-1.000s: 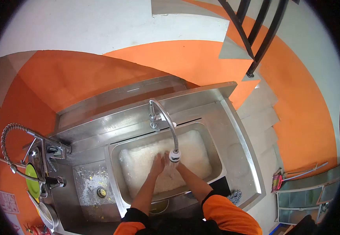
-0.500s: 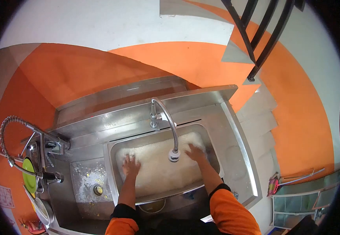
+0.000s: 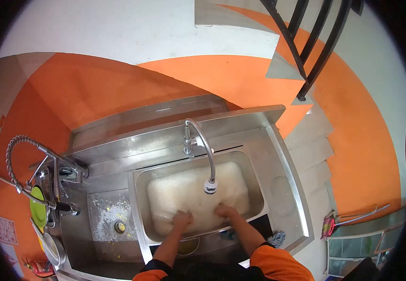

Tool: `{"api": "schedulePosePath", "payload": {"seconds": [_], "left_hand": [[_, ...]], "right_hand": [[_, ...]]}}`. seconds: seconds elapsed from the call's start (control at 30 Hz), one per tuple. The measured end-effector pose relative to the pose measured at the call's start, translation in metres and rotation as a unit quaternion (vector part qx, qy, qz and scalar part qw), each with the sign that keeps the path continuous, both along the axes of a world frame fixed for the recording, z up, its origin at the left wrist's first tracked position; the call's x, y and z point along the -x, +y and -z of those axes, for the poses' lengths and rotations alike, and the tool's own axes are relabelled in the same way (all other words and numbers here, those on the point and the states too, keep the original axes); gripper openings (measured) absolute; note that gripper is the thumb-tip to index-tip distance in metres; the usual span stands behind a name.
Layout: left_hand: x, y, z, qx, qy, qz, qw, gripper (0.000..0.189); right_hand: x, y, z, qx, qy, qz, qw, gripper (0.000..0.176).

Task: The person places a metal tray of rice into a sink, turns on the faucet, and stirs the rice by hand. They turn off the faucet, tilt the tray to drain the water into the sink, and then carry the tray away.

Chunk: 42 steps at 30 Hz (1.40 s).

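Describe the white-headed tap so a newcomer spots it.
On the steel counter by the orange wall, find the basin holding the left hand and right hand. The tap rises behind that basin, arching over on a flexible neck. Its white head sets it apart from the black-headed spring tap at picture left.

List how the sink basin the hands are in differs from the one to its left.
The right basin holds a pale, cloudy fill; the left basin has white and yellow bits on its floor.
The left basin's drain shows; the right basin's floor is hidden.
The left hand and right hand are in the right basin, none in the left basin.
Both basins are grey metal and sit side by side.
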<state>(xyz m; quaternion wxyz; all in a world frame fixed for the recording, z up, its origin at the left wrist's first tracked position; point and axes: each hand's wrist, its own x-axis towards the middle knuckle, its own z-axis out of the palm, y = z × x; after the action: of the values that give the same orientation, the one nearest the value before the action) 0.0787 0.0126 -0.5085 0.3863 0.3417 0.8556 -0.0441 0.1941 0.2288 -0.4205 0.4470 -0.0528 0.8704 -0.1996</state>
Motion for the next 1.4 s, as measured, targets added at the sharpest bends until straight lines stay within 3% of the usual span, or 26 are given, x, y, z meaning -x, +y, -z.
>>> {"api": "schedulePosePath", "payload": {"seconds": [0.03, 0.1, 0.13, 0.17, 0.27, 0.4, 0.43, 0.47, 0.53, 0.6, 0.63, 0.67, 0.7, 0.73, 0.77, 0.8, 0.83, 0.9, 0.97, 1.0, 1.1, 1.17, 1.27, 1.3, 1.37, 1.4], "left_hand": [[0.002, 0.012, -0.005, 0.004, -0.04, 0.066, 0.997, 0.054], [-0.003, 0.034, -0.002, 0.009, -0.079, 0.132, 0.988, 0.05], [-0.004, 0.041, 0.01, -0.074, -0.068, 0.05, 0.994, 0.048], [-0.005, 0.048, 0.019, -0.156, -0.057, -0.032, 0.986, 0.045], [0.01, 0.08, -0.11, -0.209, -0.075, -0.204, 0.953, 0.038], [0.04, 0.091, -0.102, -0.322, 0.03, -0.139, 0.936, 0.034], [0.049, 0.089, -0.107, -0.303, 0.095, -0.049, 0.947, 0.039], [0.055, 0.083, -0.112, -0.28, 0.158, 0.043, 0.946, 0.046], [0.071, 0.064, -0.108, -0.213, 0.253, 0.104, 0.938, 0.045], [0.085, 0.044, -0.108, -0.164, 0.278, 0.116, 0.939, 0.042], [0.091, 0.031, -0.091, -0.136, 0.268, 0.082, 0.95, 0.043], [0.095, 0.022, -0.083, -0.108, 0.258, 0.048, 0.959, 0.045], [0.094, 0.014, -0.094, -0.108, 0.259, 0.048, 0.959, 0.045], [0.088, 0.003, -0.112, -0.086, 0.255, -0.028, 0.963, 0.048], [0.086, -0.003, -0.125, -0.065, 0.249, -0.104, 0.961, 0.052], [0.087, -0.014, -0.118, -0.067, 0.25, -0.105, 0.96, 0.052], [0.086, -0.03, -0.102, -0.128, 0.232, -0.148, 0.953, 0.057], [0.079, -0.039, -0.096, -0.189, 0.212, -0.192, 0.939, 0.063], [0.07, -0.037, -0.105, -0.002, 0.241, -0.065, 0.968, 0.068], [0.063, -0.033, -0.105, -0.003, 0.242, -0.063, 0.968, 0.068], [0.032, -0.016, -0.111, 0.042, 0.18, -0.115, 0.976, 0.067], [0.014, -0.012, -0.144, 0.031, 0.047, -0.271, 0.961, 0.062], [0.015, -0.024, -0.005, 0.033, -0.073, -0.176, 0.981, 0.05], [0.012, -0.018, -0.023, 0.033, -0.072, -0.177, 0.981, 0.05], [0.002, 0.006, -0.092, -0.056, -0.117, 0.102, 0.986, 0.038], [0.0, 0.007, -0.086, -0.055, -0.116, 0.1, 0.987, 0.038]], "right_hand": [[0.008, -0.014, -0.025, 0.028, 0.007, 0.041, 0.999, 0.04], [0.0, -0.015, 0.103, 0.265, 0.081, 0.22, 0.936, 0.033], [-0.004, -0.015, 0.168, 0.381, 0.111, 0.269, 0.878, 0.03], [0.006, -0.017, 0.158, 0.341, 0.19, 0.263, 0.882, 0.031], [0.047, -0.008, 0.149, 0.266, 0.296, 0.353, 0.847, 0.034], [0.081, 0.022, 0.167, 0.329, 0.241, 0.578, 0.707, 0.041], [0.087, 0.031, 0.165, 0.345, 0.224, 0.618, 0.67, 0.043], [0.088, 0.04, 0.161, 0.344, 0.222, 0.619, 0.67, 0.043], [0.081, 0.062, 0.132, 0.285, 0.33, 0.553, 0.71, 0.058], [0.067, 0.06, 0.028, -0.141, 0.303, 0.321, 0.886, 0.061], [0.061, 0.056, -0.036, -0.312, 0.275, 0.181, 0.891, 0.063], [0.057, 0.058, -0.048, -0.311, 0.277, 0.181, 0.891, 0.063], [0.051, 0.062, -0.056, -0.263, 0.236, 0.283, 0.891, 0.067], [0.044, 0.068, -0.061, -0.213, 0.192, 0.381, 0.879, 0.071], [0.036, 0.077, -0.06, -0.214, 0.193, 0.38, 0.879, 0.071], [0.026, 0.088, -0.048, -0.146, 0.167, 0.41, 0.884, 0.073], [0.018, 0.096, -0.036, -0.078, 0.14, 0.437, 0.885, 0.076], [0.001, 0.1, -0.014, -0.131, 0.125, 0.425, 0.887, 0.077], [-0.026, 0.096, 0.0, -0.183, 0.109, 0.414, 0.885, 0.078], [-0.04, 0.092, 0.005, -0.118, 0.08, 0.459, 0.877, 0.08], [-0.058, 0.073, -0.024, -0.041, 0.028, 0.477, 0.878, 0.078], [-0.058, 0.056, -0.034, -0.028, 0.001, 0.455, 0.89, 0.074], [-0.046, 0.036, 0.005, 0.02, -0.093, 0.392, 0.915, 0.064], [-0.042, 0.025, 0.025, 0.096, -0.096, 0.357, 0.924, 0.056], [-0.027, 0.01, 0.051, 0.215, -0.089, 0.265, 0.936, 0.046], [-0.017, 0.002, 0.057, 0.203, -0.043, 0.185, 0.961, 0.044]]}}
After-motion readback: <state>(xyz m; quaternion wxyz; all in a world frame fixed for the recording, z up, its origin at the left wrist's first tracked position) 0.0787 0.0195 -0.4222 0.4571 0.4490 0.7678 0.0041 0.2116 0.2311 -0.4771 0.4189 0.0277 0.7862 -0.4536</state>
